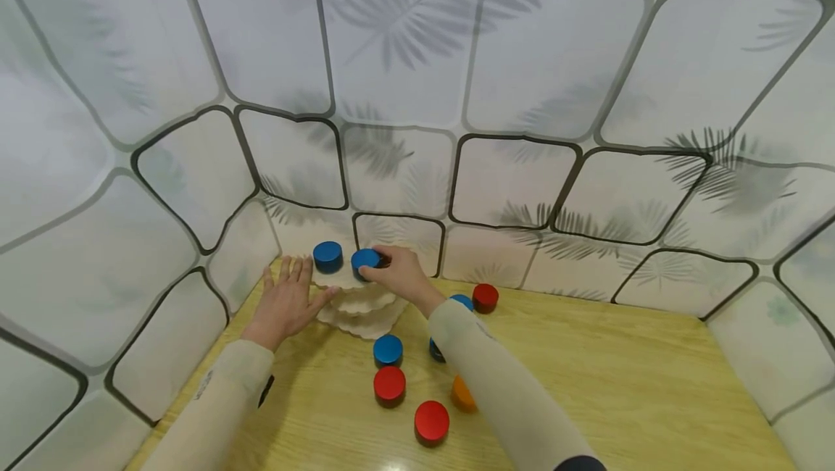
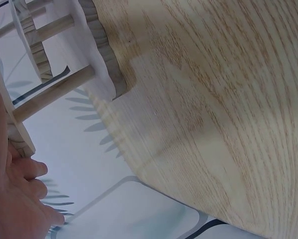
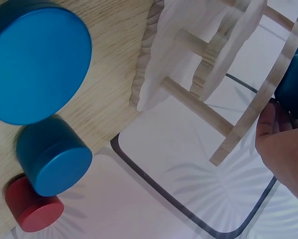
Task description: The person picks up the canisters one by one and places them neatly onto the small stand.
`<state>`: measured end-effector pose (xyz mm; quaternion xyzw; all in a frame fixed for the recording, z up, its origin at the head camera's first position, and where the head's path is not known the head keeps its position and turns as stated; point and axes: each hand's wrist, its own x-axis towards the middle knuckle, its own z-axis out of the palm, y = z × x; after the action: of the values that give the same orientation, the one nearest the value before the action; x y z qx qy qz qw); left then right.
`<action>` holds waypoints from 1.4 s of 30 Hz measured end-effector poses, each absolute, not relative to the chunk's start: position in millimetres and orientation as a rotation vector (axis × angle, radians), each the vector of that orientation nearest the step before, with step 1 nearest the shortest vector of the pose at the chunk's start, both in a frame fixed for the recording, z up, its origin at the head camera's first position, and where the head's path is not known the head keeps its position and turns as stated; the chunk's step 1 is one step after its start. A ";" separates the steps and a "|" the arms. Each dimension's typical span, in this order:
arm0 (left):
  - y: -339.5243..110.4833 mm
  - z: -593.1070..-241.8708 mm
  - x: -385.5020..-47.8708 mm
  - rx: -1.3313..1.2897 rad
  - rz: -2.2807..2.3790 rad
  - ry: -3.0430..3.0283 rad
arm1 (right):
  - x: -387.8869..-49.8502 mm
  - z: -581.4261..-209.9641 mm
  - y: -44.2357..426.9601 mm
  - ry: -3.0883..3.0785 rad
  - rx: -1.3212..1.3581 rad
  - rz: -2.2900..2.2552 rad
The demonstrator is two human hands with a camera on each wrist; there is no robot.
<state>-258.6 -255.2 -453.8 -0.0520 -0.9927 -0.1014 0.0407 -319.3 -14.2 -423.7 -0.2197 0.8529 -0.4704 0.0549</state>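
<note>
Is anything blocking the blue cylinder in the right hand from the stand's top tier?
Nothing visible: the right hand holds the blue cylinder at the top tier. The other blue cylinder sits to its left, with a gap between.

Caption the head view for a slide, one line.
Right hand holding a blue cylinder at the top of a tiered wooden stand, left hand at its edge.

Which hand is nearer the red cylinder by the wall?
The right hand, left of the red cylinder; the left hand is farther left, at the stand's edge.
</note>
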 end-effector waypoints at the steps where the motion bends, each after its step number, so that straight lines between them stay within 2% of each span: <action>1: -254.9 -454.1 -258.4 -0.162 -0.313 -3.039 | -320.1 -424.2 -15.4 2.593 -0.665 -1.423; 42: -254.5 -454.8 -258.2 -0.161 -0.281 -3.019 | -322.6 -424.4 -33.8 2.558 -0.619 -1.430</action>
<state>-258.2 -254.5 -454.8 -0.0529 -0.9929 -0.0924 0.0525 -322.6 -33.8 -424.4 -0.2062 0.8518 -0.4760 0.0731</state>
